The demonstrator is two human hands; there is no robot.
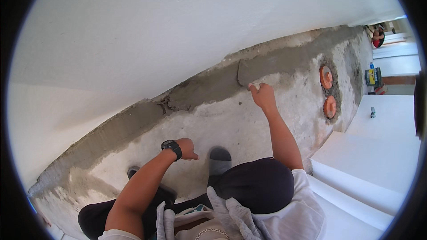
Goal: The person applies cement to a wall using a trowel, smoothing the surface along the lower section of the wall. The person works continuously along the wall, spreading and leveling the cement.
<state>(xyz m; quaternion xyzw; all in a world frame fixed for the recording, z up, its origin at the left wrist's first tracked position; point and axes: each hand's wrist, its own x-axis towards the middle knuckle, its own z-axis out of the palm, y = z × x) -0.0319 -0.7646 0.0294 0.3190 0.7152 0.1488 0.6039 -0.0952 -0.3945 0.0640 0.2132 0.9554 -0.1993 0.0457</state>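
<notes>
In my right hand (264,96) is a trowel (243,74), gripped at its handle end, most of which the fingers hide. Its blade lies on a strip of wet grey mortar (213,82) running along the foot of the white wall (147,31). Left of the blade, the mortar surface has a rough, broken patch (167,105). My left hand (187,148), below a black wristwatch (172,148), hangs over the concrete floor (200,129) near my shoe (220,154). Its fingers look curled, with the thumb out and nothing visible in them.
Two round orange caps (326,77) sit in the floor to the right, ringed by dark mortar. Beyond them are a dark bucket (372,77) and a crouching person (378,36). A white ledge (382,138) borders the floor on the right.
</notes>
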